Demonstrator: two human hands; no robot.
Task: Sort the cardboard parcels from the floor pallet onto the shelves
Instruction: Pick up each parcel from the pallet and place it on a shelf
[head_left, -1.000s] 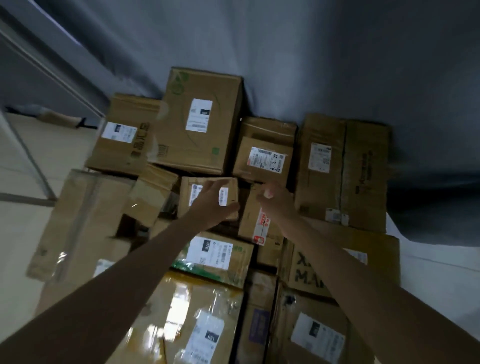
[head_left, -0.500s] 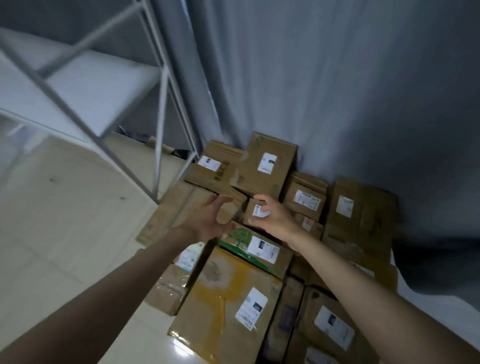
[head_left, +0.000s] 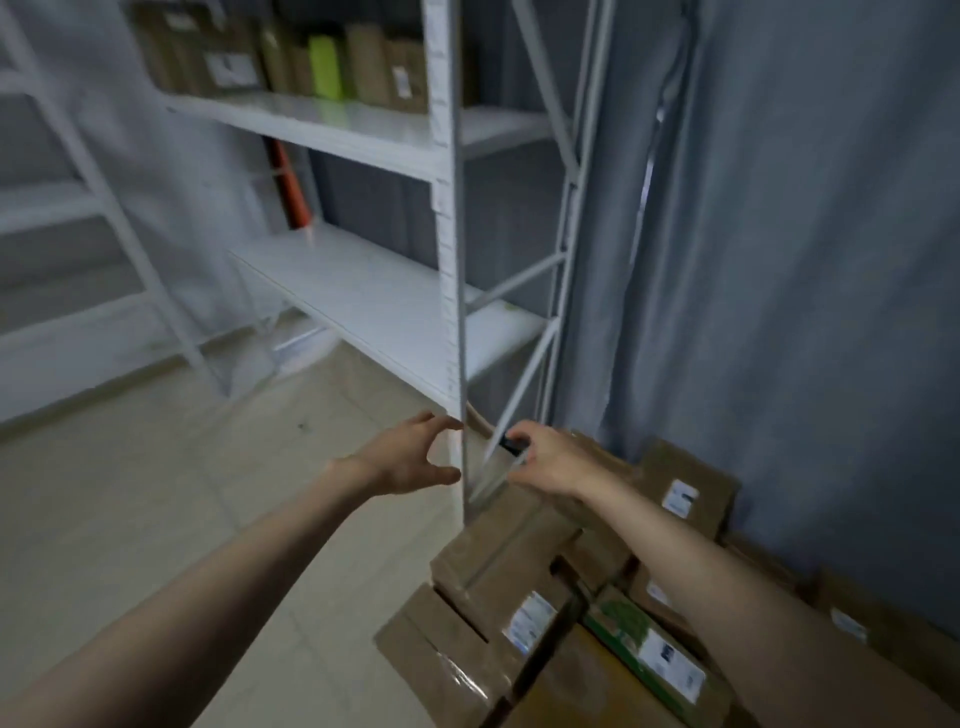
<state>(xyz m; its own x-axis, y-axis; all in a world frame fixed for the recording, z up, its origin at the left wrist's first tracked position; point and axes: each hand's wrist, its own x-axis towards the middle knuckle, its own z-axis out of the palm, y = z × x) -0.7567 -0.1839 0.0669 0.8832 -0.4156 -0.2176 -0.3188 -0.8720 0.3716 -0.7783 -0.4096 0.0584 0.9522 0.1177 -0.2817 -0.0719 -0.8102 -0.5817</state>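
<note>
Right hand (head_left: 550, 460) fingers curled round a small parcel (head_left: 506, 460), blurred and partly hidden; left hand (head_left: 402, 457) fingers spread, just beside, holding nothing. Up and left, past the upright post (head_left: 451, 260), lies the bare lower shelf (head_left: 363, 291), nearer the left hand.

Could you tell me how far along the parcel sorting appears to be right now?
Partly done: several parcels already stand on the upper shelf. In hand: the right hand seems to grip a small parcel, blurred, by the rack's front post, while the left hand is held open beside it. Left: the lower shelf has bare space, and many boxes remain piled on the floor.
</note>
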